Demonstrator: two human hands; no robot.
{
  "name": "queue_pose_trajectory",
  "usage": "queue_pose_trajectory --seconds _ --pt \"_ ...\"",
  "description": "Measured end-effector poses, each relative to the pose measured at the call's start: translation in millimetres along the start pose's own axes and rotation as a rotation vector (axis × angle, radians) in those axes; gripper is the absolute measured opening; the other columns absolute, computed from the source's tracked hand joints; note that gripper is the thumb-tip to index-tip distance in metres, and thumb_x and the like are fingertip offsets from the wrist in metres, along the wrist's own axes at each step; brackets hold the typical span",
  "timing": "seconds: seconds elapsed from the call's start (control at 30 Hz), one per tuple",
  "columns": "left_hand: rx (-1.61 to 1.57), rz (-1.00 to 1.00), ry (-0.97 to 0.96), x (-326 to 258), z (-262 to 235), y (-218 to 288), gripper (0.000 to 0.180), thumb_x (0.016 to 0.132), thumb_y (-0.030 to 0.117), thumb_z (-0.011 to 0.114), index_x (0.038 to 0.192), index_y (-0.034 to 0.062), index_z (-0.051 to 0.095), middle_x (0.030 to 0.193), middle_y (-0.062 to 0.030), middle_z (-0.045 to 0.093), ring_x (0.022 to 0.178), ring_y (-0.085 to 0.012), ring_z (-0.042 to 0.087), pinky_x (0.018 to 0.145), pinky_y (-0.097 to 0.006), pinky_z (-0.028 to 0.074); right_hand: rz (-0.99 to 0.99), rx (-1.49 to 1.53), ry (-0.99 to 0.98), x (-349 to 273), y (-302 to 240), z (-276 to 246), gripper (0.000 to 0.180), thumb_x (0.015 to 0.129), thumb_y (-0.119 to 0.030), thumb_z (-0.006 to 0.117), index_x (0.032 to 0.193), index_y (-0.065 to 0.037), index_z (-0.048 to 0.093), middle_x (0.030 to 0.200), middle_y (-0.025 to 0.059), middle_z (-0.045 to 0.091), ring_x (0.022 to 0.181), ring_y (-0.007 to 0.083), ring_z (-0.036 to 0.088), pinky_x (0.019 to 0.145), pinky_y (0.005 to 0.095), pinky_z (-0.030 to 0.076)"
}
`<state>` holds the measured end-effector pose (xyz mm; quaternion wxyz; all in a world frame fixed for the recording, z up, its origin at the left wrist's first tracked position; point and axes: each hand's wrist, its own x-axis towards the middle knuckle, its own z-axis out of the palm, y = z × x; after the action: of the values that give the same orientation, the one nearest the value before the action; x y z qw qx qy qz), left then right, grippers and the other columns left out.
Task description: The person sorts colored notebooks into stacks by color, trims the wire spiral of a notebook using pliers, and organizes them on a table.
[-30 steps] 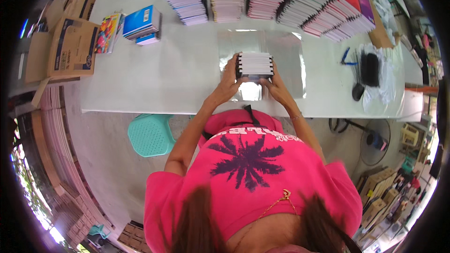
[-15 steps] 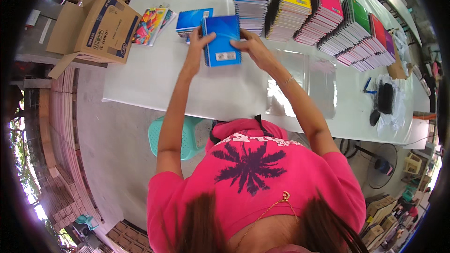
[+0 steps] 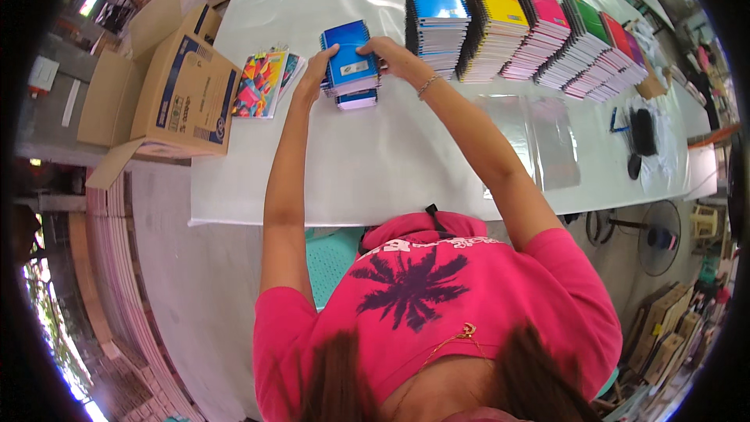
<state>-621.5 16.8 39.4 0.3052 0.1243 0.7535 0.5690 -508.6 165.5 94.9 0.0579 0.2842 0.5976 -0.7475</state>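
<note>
Between my two hands is a blue spiral notebook (image 3: 355,55), or a thin bundle of them. My left hand (image 3: 316,66) grips its left edge, with the thumb on the cover. From the right, my right hand (image 3: 384,53) closes on the other edge, its thumb on top as well. Right beneath the held notebook, a low stack of blue notebooks (image 3: 358,100) shows at the near side; whether the two touch is hard to tell. A tall stack of blue notebooks (image 3: 437,31) stands to the right of my hands.
Yellow notebooks (image 3: 496,31), pink notebooks (image 3: 543,19), green notebooks (image 3: 586,31) and red ones stand stacked rightward. Clear plastic sleeves (image 3: 551,144) lie nearer. A black brush (image 3: 642,133) rests far right. At left are colourful booklets (image 3: 258,82) and an open cardboard box (image 3: 187,94).
Both hands have carried the blue notebook left, from beside the low blue stack to over it. The whole view has shifted too. Both hands keep their grip.
</note>
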Motion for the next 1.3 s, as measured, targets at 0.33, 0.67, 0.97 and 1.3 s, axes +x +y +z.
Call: queue_pose_trajectory --seconds 0.33,0.67,0.97,1.3 --pt "-0.052 -0.007 -0.056 7.9 9.6 2.0 0.060 0.080 0.052 0.059 0.118 0.0058 0.056 0.116 -0.0070 0.059 0.108 -0.0175 0.050 0.097 -0.037 0.030 -0.221 -0.093 0.108 41.3 24.6 -7.6 0.036 0.076 -0.024 0.054 0.091 0.008 0.063 0.092 0.0240 0.063 0.082 0.0280 0.061 0.072 0.0366 0.047" --pt "-0.109 0.045 -0.031 12.0 15.9 2.8 0.056 0.085 0.046 0.056 0.113 -0.0025 0.059 0.104 -0.0136 0.064 0.091 -0.0210 0.061 0.085 -0.031 0.045 -0.189 -0.521 0.191 62.6 26.9 -4.2 0.057 0.075 -0.031 0.047 0.118 0.006 0.055 0.133 0.0321 0.035 0.118 0.0468 0.043 0.097 0.0446 0.040" --pt "-0.067 0.042 0.006 13.9 4.2 -9.5 0.056 0.085 0.046 0.056 0.112 -0.0029 0.059 0.102 -0.0133 0.064 0.089 -0.0201 0.061 0.082 -0.031 0.046 -0.078 -0.455 0.312 17.8 10.1 20.7 0.060 0.077 -0.035 0.049 0.122 0.003 0.052 0.145 0.0323 0.018 0.133 0.0488 0.017 0.103 0.0494 0.030" --pt "-0.023 0.106 0.047 -3.2 13.4 7.2 0.072 0.085 0.059 0.051 0.124 -0.0012 0.051 0.123 -0.0193 0.049 0.111 -0.0270 0.050 0.092 -0.037 0.041 -0.914 -0.669 0.557 -41.2 40.7 10.4 0.036 0.079 -0.017 0.058 0.115 -0.011 0.059 0.120 0.0219 0.042 0.110 0.0374 0.039 0.092 0.0486 0.035"
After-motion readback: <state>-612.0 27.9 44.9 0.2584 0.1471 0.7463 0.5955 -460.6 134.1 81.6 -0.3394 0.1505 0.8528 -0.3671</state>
